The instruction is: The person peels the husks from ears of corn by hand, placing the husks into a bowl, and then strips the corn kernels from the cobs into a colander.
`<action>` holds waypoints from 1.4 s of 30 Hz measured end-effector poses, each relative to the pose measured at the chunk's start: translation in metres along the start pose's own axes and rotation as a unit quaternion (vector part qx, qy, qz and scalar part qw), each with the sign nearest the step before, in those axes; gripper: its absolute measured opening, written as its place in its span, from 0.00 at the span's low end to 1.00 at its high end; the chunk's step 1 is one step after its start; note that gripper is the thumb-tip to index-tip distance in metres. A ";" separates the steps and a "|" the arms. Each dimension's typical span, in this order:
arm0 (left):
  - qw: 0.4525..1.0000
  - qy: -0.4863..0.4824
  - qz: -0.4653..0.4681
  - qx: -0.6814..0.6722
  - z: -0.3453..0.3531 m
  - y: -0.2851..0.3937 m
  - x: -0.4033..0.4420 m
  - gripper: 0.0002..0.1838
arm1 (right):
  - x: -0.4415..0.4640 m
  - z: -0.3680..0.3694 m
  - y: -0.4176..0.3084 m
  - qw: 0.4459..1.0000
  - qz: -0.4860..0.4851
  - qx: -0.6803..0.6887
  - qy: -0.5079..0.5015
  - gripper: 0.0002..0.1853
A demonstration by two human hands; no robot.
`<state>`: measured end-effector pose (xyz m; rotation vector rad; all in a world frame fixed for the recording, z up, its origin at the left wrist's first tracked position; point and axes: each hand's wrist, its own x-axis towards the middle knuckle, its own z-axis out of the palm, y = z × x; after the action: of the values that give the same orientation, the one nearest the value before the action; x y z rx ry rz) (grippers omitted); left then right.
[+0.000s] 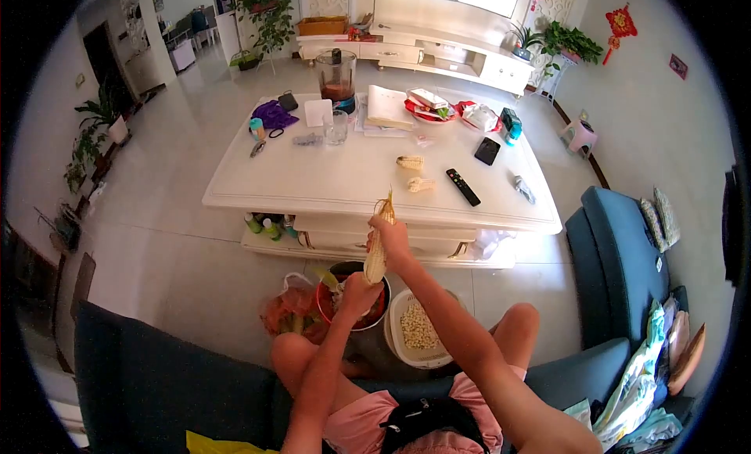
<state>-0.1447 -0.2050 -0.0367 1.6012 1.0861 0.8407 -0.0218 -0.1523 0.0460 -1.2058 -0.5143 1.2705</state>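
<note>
An ear of corn (377,254) with pale kernels is held tilted between my two hands, its tip with some dry silk pointing up towards the table. My left hand (362,295) is closed round its lower end. Further up, my right hand (389,238) wraps its fingers around the ear. Beneath my left hand stands a round red-rimmed pot (319,299) with husk-like scraps in it. To the right of it, a white basin (397,346) contains loose corn kernels (418,329). Two short corn pieces, one yellowish (410,162) and one paler (420,185), lie on the table.
The white coffee table (328,180) carries a remote control (463,187), a phone (486,150), a blender (337,82) and a glass mug (335,128). A reddish plastic bag (285,309) sits left of the pot. A dark blue sofa (168,376) surrounds my seat.
</note>
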 end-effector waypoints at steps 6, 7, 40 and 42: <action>1.000 -0.006 0.005 0.001 -0.002 0.007 0.000 0.13 | -0.001 -0.001 -0.006 0.998 0.050 -0.005 -0.036 0.12; 1.000 -0.005 0.004 0.000 -0.003 0.007 0.000 0.13 | -0.001 -0.001 -0.008 0.998 0.050 -0.010 -0.039 0.12; 0.969 -0.070 -0.032 0.234 -0.038 0.053 0.005 0.25 | 0.006 -0.024 0.017 0.965 -0.044 -0.179 -0.185 0.33; 0.973 -0.092 -0.048 0.207 -0.045 0.064 0.003 0.27 | 0.007 -0.028 0.017 0.963 0.029 -0.171 -0.207 0.38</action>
<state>-0.1679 -0.1943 0.0372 1.9075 1.2488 0.4043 -0.0035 -0.1593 0.0185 -1.2442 -1.0461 1.5370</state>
